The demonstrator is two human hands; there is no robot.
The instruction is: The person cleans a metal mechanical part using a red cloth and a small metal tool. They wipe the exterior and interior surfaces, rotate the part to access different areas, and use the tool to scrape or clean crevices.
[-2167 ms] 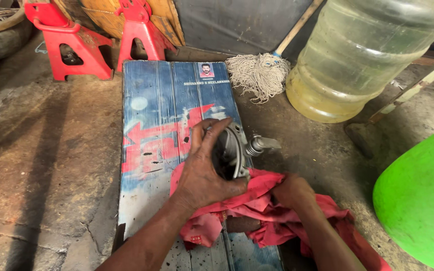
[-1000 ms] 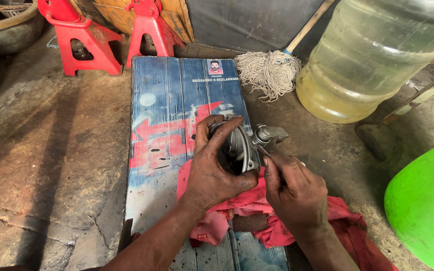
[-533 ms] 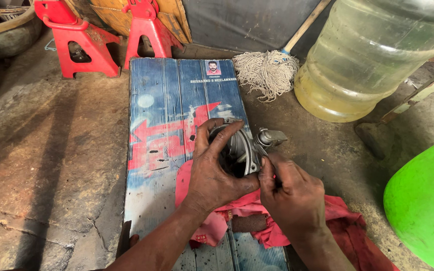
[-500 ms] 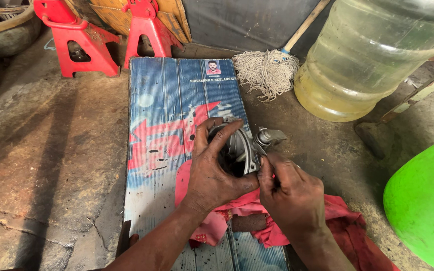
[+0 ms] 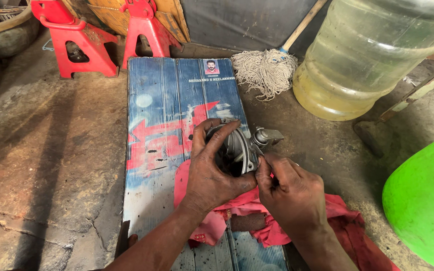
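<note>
A crumpled red cloth [image 5: 327, 221] lies nearest, draped over the blue printed board [image 5: 167, 100]. Above it, the left hand [image 5: 212, 170] wraps around a round grey metal housing [image 5: 239, 148], while the right hand [image 5: 292, 193] pinches its rim. Bare concrete floor [image 5: 36, 150] stretches leftward. Beyond stands a large clear plastic jug [image 5: 372, 55] holding yellowish liquid.

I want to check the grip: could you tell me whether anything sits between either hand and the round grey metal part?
Nothing visible does. The left hand wraps directly over the round grey metal part, and the right hand has its fingertips on the rim. The crumpled red cloth lies underneath.
</note>
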